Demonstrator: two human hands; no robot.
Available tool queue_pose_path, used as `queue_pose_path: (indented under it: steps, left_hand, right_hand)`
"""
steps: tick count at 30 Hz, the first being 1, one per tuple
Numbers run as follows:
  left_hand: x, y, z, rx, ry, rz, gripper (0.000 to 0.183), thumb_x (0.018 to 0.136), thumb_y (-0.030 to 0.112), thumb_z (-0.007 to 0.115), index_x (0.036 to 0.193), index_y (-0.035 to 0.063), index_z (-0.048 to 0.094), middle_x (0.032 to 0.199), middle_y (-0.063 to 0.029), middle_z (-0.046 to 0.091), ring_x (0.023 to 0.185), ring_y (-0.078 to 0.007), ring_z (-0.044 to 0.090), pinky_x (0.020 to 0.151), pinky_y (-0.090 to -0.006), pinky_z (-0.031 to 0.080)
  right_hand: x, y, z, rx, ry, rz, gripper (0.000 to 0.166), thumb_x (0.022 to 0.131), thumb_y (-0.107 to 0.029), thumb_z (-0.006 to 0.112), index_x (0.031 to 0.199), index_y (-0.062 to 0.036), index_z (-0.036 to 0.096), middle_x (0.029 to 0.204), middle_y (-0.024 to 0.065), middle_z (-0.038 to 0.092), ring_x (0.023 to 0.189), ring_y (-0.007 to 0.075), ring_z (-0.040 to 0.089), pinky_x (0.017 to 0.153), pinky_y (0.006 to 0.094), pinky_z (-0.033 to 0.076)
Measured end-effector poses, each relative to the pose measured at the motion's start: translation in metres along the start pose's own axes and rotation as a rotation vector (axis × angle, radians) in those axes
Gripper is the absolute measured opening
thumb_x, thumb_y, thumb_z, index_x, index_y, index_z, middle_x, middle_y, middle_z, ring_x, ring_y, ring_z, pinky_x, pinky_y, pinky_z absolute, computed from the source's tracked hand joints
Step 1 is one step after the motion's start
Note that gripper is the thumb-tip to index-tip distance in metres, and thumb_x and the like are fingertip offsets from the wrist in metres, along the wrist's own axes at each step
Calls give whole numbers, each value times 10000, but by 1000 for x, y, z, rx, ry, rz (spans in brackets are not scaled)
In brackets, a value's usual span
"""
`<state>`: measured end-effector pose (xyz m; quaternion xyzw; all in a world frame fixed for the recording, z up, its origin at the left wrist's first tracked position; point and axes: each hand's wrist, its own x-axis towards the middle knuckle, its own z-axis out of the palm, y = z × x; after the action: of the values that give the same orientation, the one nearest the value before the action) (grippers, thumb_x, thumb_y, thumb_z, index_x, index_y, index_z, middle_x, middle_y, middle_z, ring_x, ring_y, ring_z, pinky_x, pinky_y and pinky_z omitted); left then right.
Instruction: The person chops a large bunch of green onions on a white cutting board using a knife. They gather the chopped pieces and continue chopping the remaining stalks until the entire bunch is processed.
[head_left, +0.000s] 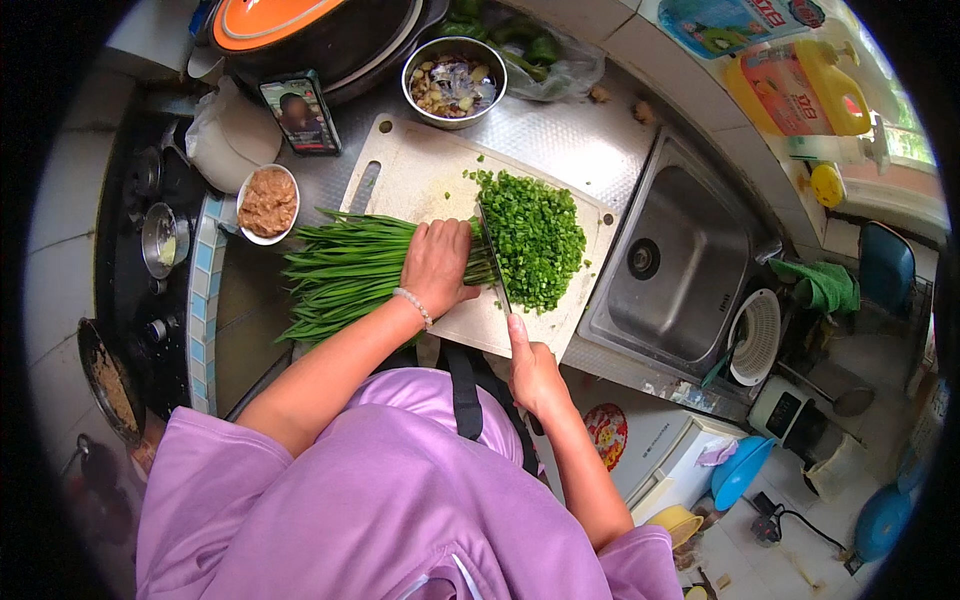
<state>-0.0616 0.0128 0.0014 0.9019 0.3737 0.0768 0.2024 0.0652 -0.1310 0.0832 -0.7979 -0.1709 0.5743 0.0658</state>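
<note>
A bunch of long green garlic chives (345, 262) lies across the left side of a white plastic cutting board (424, 157), its leafy ends hanging past the board's edge. My left hand (441, 262) presses down on the bunch near its cut end, fingers together and thumb spread. In my right hand (538, 379) is a kitchen knife (495, 255), gripped by the handle with the index finger along the blade's spine. The blade stands at the cut end, just right of my left hand. Beyond it spreads a pile of finely chopped chives (536, 240).
A white bowl of minced meat (268, 201) stands left of the board, near a propped phone (304, 120). Behind are a steel bowl of scraps (454, 86) and bagged green peppers (532, 49). A steel sink (675, 240) adjoins on the right; a gas stove (142, 315) is left.
</note>
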Motion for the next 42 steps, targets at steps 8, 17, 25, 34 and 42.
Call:
queue_pose_path:
  steps: [8,17,25,34,42]
  left_hand:
    - [1,-1,3,58,7,20,877,498,391,874,1179,-31,517,1013,-118,525,978,-264,499,921,-379,375]
    - [2,-5,3,64,7,14,898,479,384,881,1181,-35,511,1039,-124,521,988,-267,499,931,-386,380]
    - [3,-3,7,45,12,21,855,460,357,886,1130,-20,513,1019,-127,513,971,-277,498,915,-389,393]
    - [0,0,4,-10,104,30,891,469,283,900,1180,-44,474,1044,-148,518,988,-307,508,932,-398,409]
    - [-3,2,2,-86,10,-108,946,430,230,895,1210,-45,436,1111,-189,519,1061,-357,493,957,-429,404]
  right_hand:
    - [35,-11,3,63,-51,-12,991,892,-775,239,637,127,561,646,288,583,679,365,632,743,459,496]
    - [30,-18,2,133,-106,-6,899,891,-783,196,478,-26,454,459,100,445,380,220,458,416,359,452]
    - [83,-1,29,121,-34,-66,1032,883,-779,266,754,182,619,704,343,600,742,406,644,777,458,484]
    - [90,-16,28,188,115,-133,914,875,-791,268,625,44,545,591,188,509,581,306,538,590,420,444]
    - [25,-2,6,222,151,-275,855,899,-771,210,463,-60,397,411,52,377,360,199,430,415,349,414]
